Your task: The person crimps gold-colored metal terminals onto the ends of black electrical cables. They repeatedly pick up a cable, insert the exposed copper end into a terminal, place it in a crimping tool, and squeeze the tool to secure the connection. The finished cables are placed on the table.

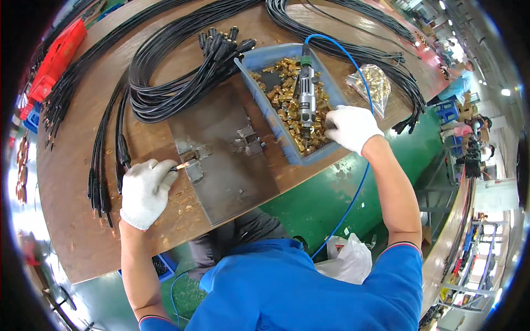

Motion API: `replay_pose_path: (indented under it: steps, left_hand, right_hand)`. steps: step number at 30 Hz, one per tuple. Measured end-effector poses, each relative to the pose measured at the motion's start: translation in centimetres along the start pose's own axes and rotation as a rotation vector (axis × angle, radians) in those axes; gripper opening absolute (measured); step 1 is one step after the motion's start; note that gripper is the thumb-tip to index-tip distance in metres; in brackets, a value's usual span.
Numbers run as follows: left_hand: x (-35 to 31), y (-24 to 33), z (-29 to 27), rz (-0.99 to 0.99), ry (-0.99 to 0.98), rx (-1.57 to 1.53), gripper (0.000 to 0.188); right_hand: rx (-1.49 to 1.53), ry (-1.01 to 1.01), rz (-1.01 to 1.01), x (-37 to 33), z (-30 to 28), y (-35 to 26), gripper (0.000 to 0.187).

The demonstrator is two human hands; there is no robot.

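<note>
My left hand (146, 190), in a white knitted glove, is closed in a pinch on a black cable. The cable's copper-coloured tip (184, 165) points right, at a small metal fixture (194, 156) on a dark metal plate (237, 187). My right hand (351, 128), also gloved, is at the right rim of a blue plastic bin (264, 107), fingers curled together; what they hold, if anything, is hidden. Brass fittings (287, 99) fill much of the bin. A silver and black air tool (307, 99) lies across them. A second metal fixture (249, 142) sits on the plate.
Bundles of black cables (149, 77) cover the table's far and left parts. A clear bag of brass parts (371, 88) lies right of the bin. A blue air hose (353, 193) loops past my right hand. Red bins (58, 60) stand far left; a person (455, 85) is at far right.
</note>
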State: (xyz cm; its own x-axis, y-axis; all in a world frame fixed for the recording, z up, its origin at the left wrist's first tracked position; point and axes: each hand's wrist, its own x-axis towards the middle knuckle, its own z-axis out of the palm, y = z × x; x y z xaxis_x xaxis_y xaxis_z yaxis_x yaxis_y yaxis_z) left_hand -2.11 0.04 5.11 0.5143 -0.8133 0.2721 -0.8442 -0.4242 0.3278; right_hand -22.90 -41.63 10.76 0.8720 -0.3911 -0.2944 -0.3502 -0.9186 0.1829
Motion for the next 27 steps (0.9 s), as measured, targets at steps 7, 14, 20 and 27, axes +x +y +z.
replay_pose_path:
  steps: [7, 14, 20, 27]
  left_hand:
    - [-0.1, 0.0, -0.4, 0.014, 0.007, -0.015, 0.015]
    - [-0.5, -0.4, 0.2, 0.017, 0.029, -0.035, 0.022]
    - [-0.5, -0.4, 0.3, 0.007, 0.041, -0.060, 0.030]
    - [-0.7, -0.4, 0.2, -0.018, 0.095, -0.102, 0.034]
  right_hand:
    - [0.040, -0.023, 0.022, 0.3, -0.6, -0.3, 0.023]
    - [1.089, 0.375, 0.026, -1.4, -1.3, -1.0, 0.018]
    - [1.876, -0.022, -0.202, -1.2, -1.7, -13.1, 0.025]
    - [2.242, -0.248, -0.221, 3.7, 2.6, -20.6, 0.032]
